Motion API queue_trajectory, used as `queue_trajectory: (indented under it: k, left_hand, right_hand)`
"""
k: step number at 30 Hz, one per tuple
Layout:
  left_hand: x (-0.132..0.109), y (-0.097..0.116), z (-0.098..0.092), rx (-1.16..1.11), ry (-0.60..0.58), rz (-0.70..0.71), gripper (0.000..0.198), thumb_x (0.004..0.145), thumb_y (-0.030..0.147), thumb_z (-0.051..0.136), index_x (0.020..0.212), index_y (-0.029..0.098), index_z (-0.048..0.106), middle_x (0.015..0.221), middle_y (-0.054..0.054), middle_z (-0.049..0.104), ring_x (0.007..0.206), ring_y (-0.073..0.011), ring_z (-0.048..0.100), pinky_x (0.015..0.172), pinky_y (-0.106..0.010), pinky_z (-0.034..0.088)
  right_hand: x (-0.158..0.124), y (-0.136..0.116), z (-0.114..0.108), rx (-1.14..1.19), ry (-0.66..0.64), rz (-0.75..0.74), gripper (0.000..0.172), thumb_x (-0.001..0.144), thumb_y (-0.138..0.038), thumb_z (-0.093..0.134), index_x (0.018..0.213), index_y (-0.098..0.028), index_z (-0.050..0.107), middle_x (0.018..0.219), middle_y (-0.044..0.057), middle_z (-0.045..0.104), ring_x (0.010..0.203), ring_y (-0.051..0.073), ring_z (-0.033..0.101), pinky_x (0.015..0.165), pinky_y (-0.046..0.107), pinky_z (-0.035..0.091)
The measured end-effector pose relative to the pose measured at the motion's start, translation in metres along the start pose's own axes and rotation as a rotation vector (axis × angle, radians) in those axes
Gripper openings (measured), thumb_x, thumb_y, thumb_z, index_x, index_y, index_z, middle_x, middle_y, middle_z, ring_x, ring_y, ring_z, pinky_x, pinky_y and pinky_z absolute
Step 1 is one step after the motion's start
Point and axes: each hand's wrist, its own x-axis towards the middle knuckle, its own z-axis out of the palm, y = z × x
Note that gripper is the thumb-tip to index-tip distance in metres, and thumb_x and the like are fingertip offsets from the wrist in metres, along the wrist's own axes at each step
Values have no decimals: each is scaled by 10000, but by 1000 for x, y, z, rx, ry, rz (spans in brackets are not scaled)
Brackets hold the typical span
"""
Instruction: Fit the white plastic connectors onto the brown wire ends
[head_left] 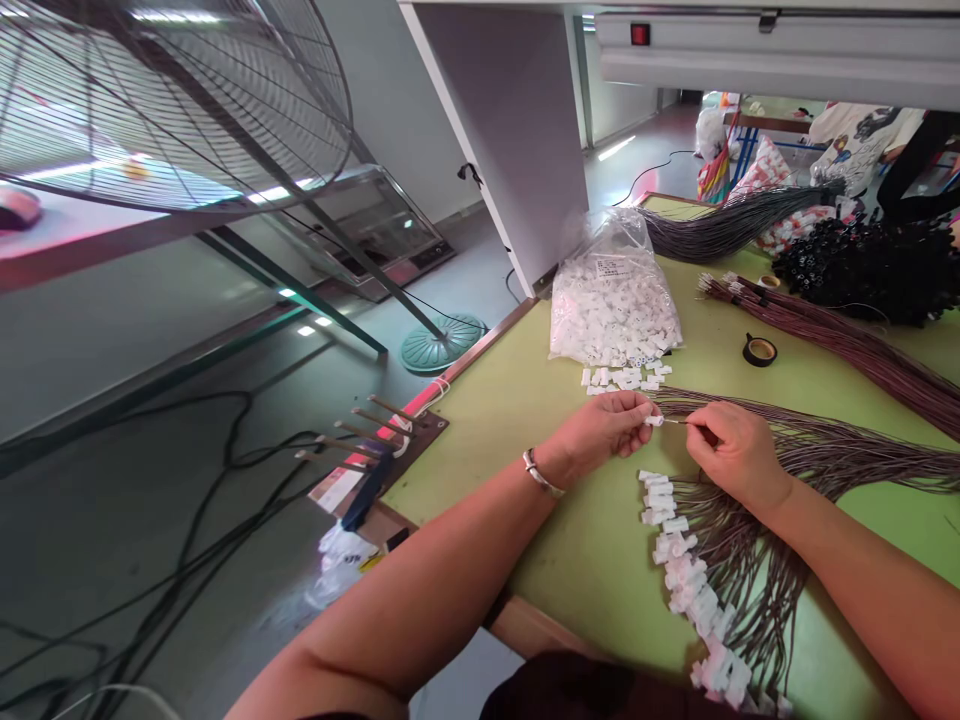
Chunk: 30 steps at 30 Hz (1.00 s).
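My left hand point(600, 432) pinches a small white plastic connector point(655, 421) between thumb and fingers. My right hand point(731, 450) pinches a thin brown wire point(679, 422) whose end meets that connector. Both hands hover over the green table point(525, 420). Below them lies a row of several white connectors fitted on brown wires point(694, 585). A bundle of loose brown wires point(862, 450) runs off to the right. Several loose connectors point(626, 378) lie just beyond my hands, in front of a clear bag of white connectors point(611, 300).
A roll of dark tape point(759, 350) lies on the table. More wire bundles point(825, 330) and a black pile point(870, 265) lie at the far right. A large fan point(172, 100) stands on the floor at left, with cables across the floor. A person stands at far right.
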Motion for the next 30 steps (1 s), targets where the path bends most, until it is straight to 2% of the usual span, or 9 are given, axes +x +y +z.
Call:
queue_trajectory:
  k: [5, 8, 15, 19, 24, 27, 30]
  left_hand:
    - [2, -3, 1, 144, 48, 72, 324, 677, 346, 737, 863, 105, 623, 620, -3, 634, 492, -68, 563, 477, -189, 451]
    - [3, -9, 6, 177, 89, 96, 279, 666, 280, 746, 832, 102, 610, 594, 0, 640, 482, -79, 579, 496, -210, 485]
    - [2, -16, 19, 150, 117, 88, 192, 678, 198, 724, 764, 102, 582, 556, 18, 615, 439, -62, 549, 474, -197, 479]
    - [3, -18, 23, 192, 149, 83, 114, 706, 131, 676, 755, 103, 576, 541, 23, 597, 429, -56, 526, 462, -187, 459]
    - [4, -20, 24, 285, 167, 44, 67, 728, 116, 635, 763, 111, 578, 522, 30, 573, 429, -67, 512, 461, -200, 447]
    - [-2, -13, 18, 457, 60, 17, 69, 720, 149, 645, 770, 118, 609, 505, 31, 565, 441, -76, 505, 449, -194, 418]
    - [-12, 0, 7, 678, -218, 84, 100, 714, 223, 669, 773, 142, 675, 608, -5, 638, 524, -87, 535, 508, -195, 430]
  right_hand:
    - [-2, 2, 1, -96, -14, -12, 145, 784, -130, 500, 696, -183, 603, 599, 1, 580, 571, 129, 512, 565, 252, 349]
    - [-4, 2, 5, -67, -63, -7, 139, 795, -140, 493, 731, -186, 608, 612, 1, 600, 565, 128, 523, 559, 251, 343]
    - [-8, 4, 12, -53, -122, 9, 128, 784, -140, 494, 703, -186, 581, 586, -3, 592, 536, 127, 511, 544, 254, 321]
    - [-9, 4, 16, -44, -133, 19, 112, 767, -135, 499, 697, -180, 573, 579, -2, 589, 523, 123, 502, 532, 251, 309]
    - [-10, 3, 15, -32, -208, 53, 113, 752, -125, 498, 672, -180, 557, 580, -2, 576, 520, 124, 474, 530, 258, 299]
    - [-5, 6, 9, 58, -298, 34, 100, 722, -117, 532, 657, -188, 559, 598, -4, 572, 568, 135, 481, 547, 257, 321]
    - [5, 13, 6, 138, -295, -19, 107, 734, -100, 540, 725, -192, 596, 721, 21, 608, 723, 163, 522, 684, 281, 401]
